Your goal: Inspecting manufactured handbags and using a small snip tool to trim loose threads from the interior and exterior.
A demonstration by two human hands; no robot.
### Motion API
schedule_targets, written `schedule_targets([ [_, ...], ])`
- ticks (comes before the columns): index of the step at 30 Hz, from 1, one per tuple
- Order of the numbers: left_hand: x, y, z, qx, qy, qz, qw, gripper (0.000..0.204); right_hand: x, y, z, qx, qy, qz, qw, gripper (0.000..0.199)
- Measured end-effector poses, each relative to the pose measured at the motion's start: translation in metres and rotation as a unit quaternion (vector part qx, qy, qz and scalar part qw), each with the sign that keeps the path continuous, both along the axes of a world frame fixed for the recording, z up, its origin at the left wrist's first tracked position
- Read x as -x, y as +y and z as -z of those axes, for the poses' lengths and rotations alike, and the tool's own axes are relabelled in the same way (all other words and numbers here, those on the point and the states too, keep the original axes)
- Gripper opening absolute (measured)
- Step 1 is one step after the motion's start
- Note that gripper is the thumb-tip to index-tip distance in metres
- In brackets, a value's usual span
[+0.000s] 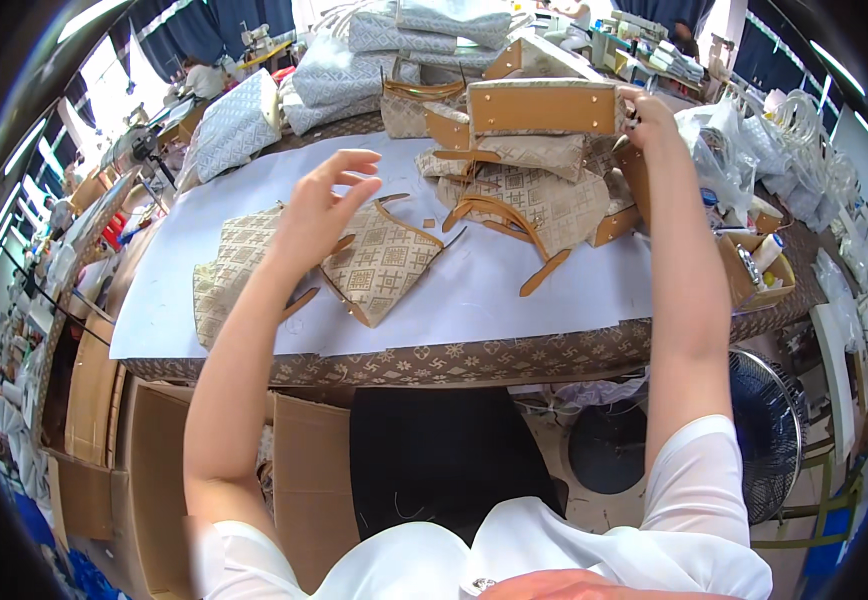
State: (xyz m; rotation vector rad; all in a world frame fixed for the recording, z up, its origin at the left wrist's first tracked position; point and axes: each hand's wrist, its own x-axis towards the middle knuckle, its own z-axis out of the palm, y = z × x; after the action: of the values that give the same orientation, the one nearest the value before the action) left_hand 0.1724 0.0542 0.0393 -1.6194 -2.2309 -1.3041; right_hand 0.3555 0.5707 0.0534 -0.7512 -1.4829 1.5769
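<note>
My left hand [326, 205] hovers above the white sheet with its fingers apart and nothing in them. Below it lies a beige patterned fabric bag [379, 265] with tan trim, partly covered by my left forearm. Farther right, my right hand [652, 122] has its fingers closed at the right end of a handbag with a tan studded base [544, 108]. That base faces me, on top of a pile of similar patterned bags [564, 200]. A tan strap handle [544, 272] hangs from the pile onto the sheet.
White sheeting [434, 320] covers the table. Stacked blue-grey patterned bags [339, 75] stand at the back. On the right are plastic-wrapped goods [719, 140] and a small cardboard box [766, 290] of supplies. A black fan [766, 430] and an open carton [309, 450] stand below the table edge.
</note>
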Motion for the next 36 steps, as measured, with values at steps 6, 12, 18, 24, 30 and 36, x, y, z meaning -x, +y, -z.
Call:
schedule_targets([
  [6,-0.035,-0.036,-0.015,-0.053,-0.112,-0.041,0.991,0.046,-0.027,-0.260,0.017,0.085,0.196,0.033,0.976,0.016],
  [12,-0.072,-0.087,0.006,-0.017,-0.215,-0.132,0.968,0.060,-0.079,-0.423,0.118,-0.225,0.151,-0.011,0.963,0.033],
  [18,-0.101,-0.154,0.130,0.027,-0.239,-0.226,0.944,0.055,-0.104,-0.503,0.209,-0.356,0.274,-0.346,0.824,0.041],
  [24,-0.153,-0.190,0.162,0.099,-0.168,-0.230,0.954,0.050,-0.101,-0.479,0.216,-0.201,0.081,-0.471,0.855,0.044],
  [30,-0.174,-0.178,0.113,0.131,-0.231,-0.212,0.940,0.033,-0.055,-0.471,0.168,-0.228,-0.014,-0.498,0.837,0.020],
  [36,-0.161,-0.190,0.124,0.167,-0.278,-0.037,0.945,0.022,-0.043,-0.463,0.204,-0.537,0.046,-0.488,0.686,0.039],
])
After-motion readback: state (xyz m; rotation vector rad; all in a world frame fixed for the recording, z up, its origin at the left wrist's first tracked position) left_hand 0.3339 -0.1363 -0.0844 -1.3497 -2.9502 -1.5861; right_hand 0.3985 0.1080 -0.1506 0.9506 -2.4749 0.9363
